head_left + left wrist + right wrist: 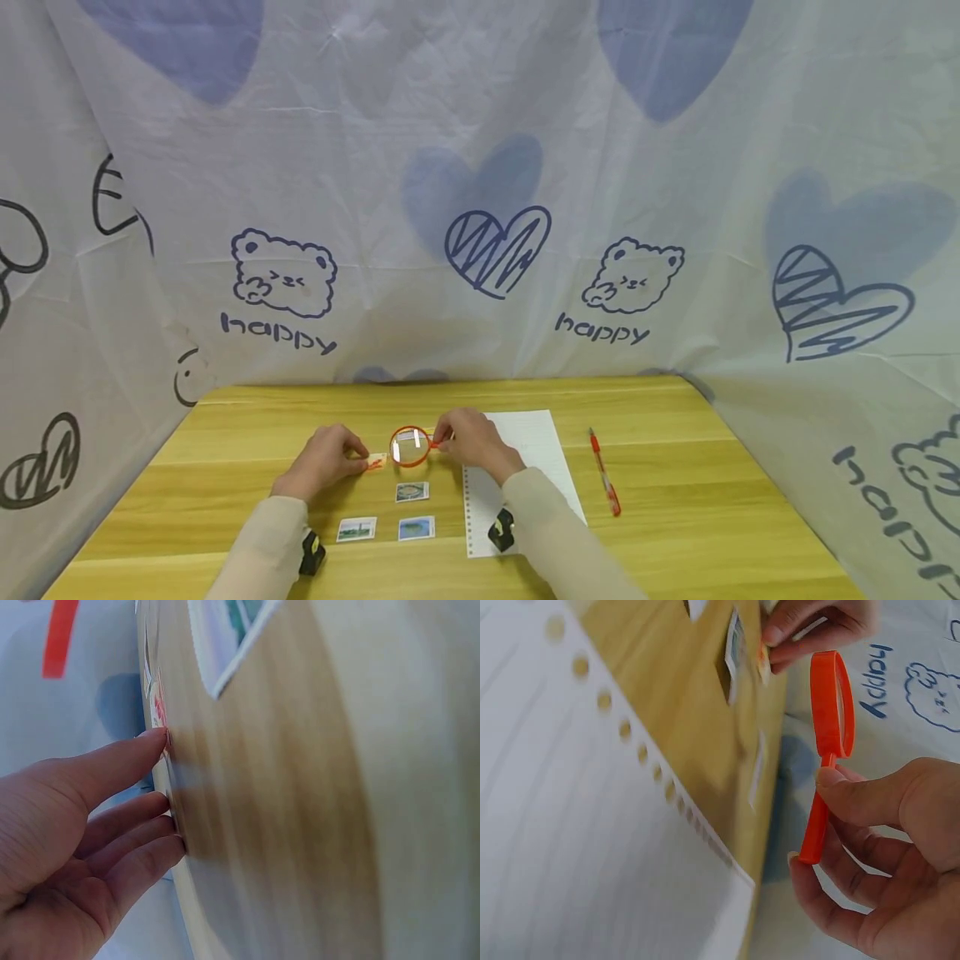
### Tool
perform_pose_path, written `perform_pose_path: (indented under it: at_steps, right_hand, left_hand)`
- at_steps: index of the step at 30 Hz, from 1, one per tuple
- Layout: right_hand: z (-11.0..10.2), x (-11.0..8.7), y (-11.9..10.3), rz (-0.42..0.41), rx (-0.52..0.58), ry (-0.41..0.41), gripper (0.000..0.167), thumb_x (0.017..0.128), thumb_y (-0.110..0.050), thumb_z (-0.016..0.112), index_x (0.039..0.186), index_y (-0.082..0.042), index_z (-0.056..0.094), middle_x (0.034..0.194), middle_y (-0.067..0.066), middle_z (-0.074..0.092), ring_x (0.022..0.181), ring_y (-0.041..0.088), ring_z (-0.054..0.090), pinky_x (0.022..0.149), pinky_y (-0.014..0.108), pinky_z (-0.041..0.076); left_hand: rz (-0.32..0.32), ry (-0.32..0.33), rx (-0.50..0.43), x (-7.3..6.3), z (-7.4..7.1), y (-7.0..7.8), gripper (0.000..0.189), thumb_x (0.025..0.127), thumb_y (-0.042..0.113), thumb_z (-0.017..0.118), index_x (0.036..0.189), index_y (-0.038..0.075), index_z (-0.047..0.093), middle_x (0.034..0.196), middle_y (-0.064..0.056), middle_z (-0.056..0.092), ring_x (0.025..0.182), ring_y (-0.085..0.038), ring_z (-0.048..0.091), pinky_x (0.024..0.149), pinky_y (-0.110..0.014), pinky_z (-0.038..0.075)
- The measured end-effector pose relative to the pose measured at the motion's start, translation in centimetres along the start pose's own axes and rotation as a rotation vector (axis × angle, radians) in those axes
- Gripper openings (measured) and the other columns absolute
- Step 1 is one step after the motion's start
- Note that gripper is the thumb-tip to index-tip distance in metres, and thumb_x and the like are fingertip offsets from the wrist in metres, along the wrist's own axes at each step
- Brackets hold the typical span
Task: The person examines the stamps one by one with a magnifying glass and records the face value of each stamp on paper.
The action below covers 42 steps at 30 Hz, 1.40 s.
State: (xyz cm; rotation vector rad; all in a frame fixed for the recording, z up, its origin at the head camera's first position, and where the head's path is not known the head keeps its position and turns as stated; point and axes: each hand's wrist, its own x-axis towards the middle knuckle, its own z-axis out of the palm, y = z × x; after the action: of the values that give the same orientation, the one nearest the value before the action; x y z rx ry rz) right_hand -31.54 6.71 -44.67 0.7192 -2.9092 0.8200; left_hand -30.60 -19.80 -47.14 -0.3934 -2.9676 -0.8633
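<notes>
In the head view, my left hand (324,460) is at a small red-and-yellow stamp (377,461), thumb and index finger pinching its edge low over the table. The other left fingertips rest near the wood in the left wrist view, and the thumb hides most of the index finger. My right hand (889,847) grips the handle of a red magnifying glass (832,705), raised off the table. Through its lens, in the head view, part of another stamp (411,435) shows. Nearer me lie three picture stamps: a dark one (412,492), a green one (356,529) and a blue one (416,528).
Beneath my right forearm lies a lined sheet of paper (536,433) with punched holes along its left edge. A red pen (603,471) lies right of it. A printed cloth (390,275) hangs behind the wooden table (675,458) and along its sides.
</notes>
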Motion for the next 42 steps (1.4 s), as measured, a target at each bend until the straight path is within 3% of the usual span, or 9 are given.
perform_pose_path:
  at_steps: [7,18,26,36,42]
  right_hand:
    - [-2.5,-1.5,2.1,-0.006,-0.004,0.015,0.005,0.090,-0.007,0.077,0.087,-0.010,0.075,0.087,0.001,0.074,0.079,0.012,0.062,0.070,0.028,0.050]
    - [-5.3,-3.6,5.5,0.103,0.018,0.057,0.004,0.089,-0.005,0.078,0.087,-0.008,0.075,0.085,-0.001,0.071,0.076,0.011,0.057,0.071,0.029,0.050]
    - [-7.2,-5.0,7.6,0.129,-0.009,0.107,0.005,0.087,-0.003,0.079,0.086,-0.006,0.075,0.082,-0.001,0.071,0.075,0.011,0.057,0.069,0.027,0.049]
    - [-9.0,-7.4,10.7,0.059,-0.006,0.182,0.007,0.085,0.002,0.076,0.083,-0.004,0.074,0.079,0.002,0.070,0.072,0.010,0.056,0.068,0.028,0.049]
    - [-10.0,-8.8,13.0,0.139,-0.012,0.171,0.006,0.088,0.001,0.075,0.088,-0.005,0.074,0.085,0.004,0.072,0.077,0.013,0.060,0.072,0.030,0.050]
  left_hand:
    - [-0.017,-0.010,-0.007,-0.1,-0.1,0.2,0.007,0.084,0.006,0.083,0.091,0.006,0.082,0.100,-0.011,0.079,0.093,-0.025,0.071,0.087,-0.047,0.059]
    - [-0.019,-0.011,-0.003,-0.1,-0.1,0.1,0.006,0.085,0.006,0.083,0.091,0.007,0.082,0.101,-0.012,0.079,0.096,-0.027,0.071,0.090,-0.049,0.058]
    - [-0.014,-0.008,-0.009,-0.1,-0.2,0.1,0.007,0.085,0.006,0.083,0.091,0.007,0.082,0.103,-0.012,0.079,0.097,-0.029,0.072,0.089,-0.049,0.058]
    - [-0.002,-0.002,-0.013,-0.2,-0.3,0.2,0.007,0.084,0.005,0.083,0.091,0.006,0.082,0.102,-0.013,0.080,0.099,-0.032,0.072,0.090,-0.050,0.059]
    - [-0.003,-0.006,-0.016,-0.3,-0.3,0.3,0.008,0.084,0.004,0.082,0.092,0.005,0.082,0.102,-0.013,0.079,0.097,-0.030,0.072,0.088,-0.049,0.059]
